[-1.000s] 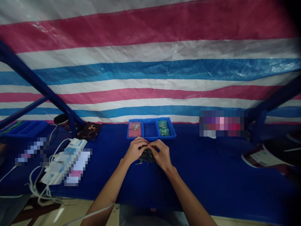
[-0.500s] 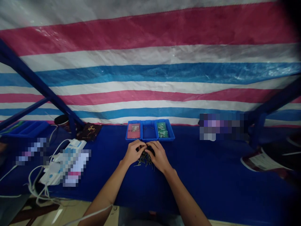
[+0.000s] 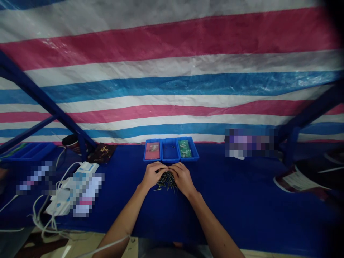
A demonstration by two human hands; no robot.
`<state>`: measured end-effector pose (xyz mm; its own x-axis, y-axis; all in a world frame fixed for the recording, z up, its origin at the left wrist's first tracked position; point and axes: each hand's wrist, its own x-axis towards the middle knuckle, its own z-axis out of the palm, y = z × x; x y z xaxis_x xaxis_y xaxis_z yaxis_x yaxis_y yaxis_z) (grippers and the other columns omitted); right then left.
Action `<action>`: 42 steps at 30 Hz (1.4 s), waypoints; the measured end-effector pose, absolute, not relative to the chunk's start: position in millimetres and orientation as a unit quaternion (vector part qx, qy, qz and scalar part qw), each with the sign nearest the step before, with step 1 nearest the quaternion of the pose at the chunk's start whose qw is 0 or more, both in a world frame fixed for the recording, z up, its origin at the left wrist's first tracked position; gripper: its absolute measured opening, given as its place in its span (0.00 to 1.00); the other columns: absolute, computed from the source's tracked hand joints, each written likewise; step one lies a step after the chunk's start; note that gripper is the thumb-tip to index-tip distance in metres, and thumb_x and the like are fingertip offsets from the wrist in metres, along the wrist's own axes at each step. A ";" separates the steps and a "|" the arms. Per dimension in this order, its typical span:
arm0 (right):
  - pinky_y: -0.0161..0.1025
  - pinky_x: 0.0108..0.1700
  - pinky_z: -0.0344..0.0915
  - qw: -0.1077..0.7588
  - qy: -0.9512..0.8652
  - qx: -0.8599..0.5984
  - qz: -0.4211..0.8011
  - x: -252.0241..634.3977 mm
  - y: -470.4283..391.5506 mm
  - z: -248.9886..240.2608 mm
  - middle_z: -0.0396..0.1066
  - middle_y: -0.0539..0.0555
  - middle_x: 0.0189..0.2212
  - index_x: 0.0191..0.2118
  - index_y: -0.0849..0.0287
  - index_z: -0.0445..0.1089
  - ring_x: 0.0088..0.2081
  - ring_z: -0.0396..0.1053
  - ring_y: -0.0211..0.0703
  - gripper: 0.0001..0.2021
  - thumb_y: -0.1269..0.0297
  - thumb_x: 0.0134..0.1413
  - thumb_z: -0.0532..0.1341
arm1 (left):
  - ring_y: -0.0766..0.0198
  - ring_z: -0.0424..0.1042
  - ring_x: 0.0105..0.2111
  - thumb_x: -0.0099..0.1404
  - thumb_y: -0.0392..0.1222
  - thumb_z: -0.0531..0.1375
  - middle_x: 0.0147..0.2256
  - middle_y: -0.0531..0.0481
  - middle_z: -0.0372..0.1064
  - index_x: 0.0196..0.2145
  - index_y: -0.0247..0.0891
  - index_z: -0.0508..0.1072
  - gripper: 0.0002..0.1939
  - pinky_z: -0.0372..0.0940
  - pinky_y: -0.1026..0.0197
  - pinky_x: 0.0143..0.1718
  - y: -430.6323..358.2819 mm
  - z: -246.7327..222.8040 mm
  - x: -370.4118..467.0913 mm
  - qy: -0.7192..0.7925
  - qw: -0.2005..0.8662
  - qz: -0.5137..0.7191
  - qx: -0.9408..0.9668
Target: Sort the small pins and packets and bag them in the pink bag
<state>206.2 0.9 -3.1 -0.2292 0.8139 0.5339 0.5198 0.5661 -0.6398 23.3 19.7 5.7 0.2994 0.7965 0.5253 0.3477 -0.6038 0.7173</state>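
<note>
A loose pile of thin, dark and brassy pin-like pieces (image 3: 167, 181) lies on the blue table (image 3: 228, 200). My left hand (image 3: 154, 175) arches over the pile's left side, fingers bent and pinched together. From the right, my right hand (image 3: 182, 177) curls over the same pile, its fingertips meeting those of the left. Whatever the fingertips hold is too small to make out. Just beyond the hands stand three blue bins: the left bin (image 3: 145, 152) has a pink item, the middle bin (image 3: 170, 154) has a few thin pieces, and the right bin (image 3: 195, 153) has green items.
At the left are a white power strip (image 3: 86, 167) with cables, a dark packet (image 3: 103, 152), a cup (image 3: 70, 140) and a blue tray (image 3: 40, 152). A dark container (image 3: 298, 179) stands at the right. Striped sheeting (image 3: 172, 86) hangs behind.
The fingertips of both hands have come closer together above the pile, and more of the pieces show beneath them. The camera view has shifted slightly.
</note>
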 end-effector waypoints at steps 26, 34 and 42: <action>0.42 0.43 0.70 0.490 -0.742 -0.420 0.179 208.0 -0.2 -7.0 0.73 0.56 0.36 0.39 0.55 0.75 0.39 0.71 0.45 0.10 0.67 0.66 0.56 | 0.62 0.71 0.33 0.71 0.40 0.56 0.32 0.46 0.74 0.38 0.37 0.78 0.10 0.66 0.60 0.38 18.2 6.8 24.8 0.392 0.213 0.388 0.807; 0.42 0.45 0.68 0.472 -0.741 -0.433 0.201 208.3 -0.2 -5.1 0.73 0.55 0.36 0.38 0.55 0.74 0.40 0.71 0.45 0.09 0.68 0.66 0.55 | 0.62 0.70 0.33 0.72 0.39 0.55 0.32 0.47 0.74 0.37 0.37 0.78 0.11 0.65 0.59 0.38 18.8 6.7 25.1 0.394 0.201 0.376 0.814; 0.43 0.42 0.63 0.441 -0.750 -0.464 0.168 209.9 -1.1 -1.9 0.73 0.53 0.31 0.34 0.56 0.72 0.36 0.69 0.45 0.09 0.70 0.65 0.56 | 0.61 0.71 0.34 0.72 0.39 0.54 0.33 0.46 0.74 0.37 0.37 0.78 0.12 0.66 0.58 0.39 18.6 9.2 28.1 0.389 0.190 0.381 0.817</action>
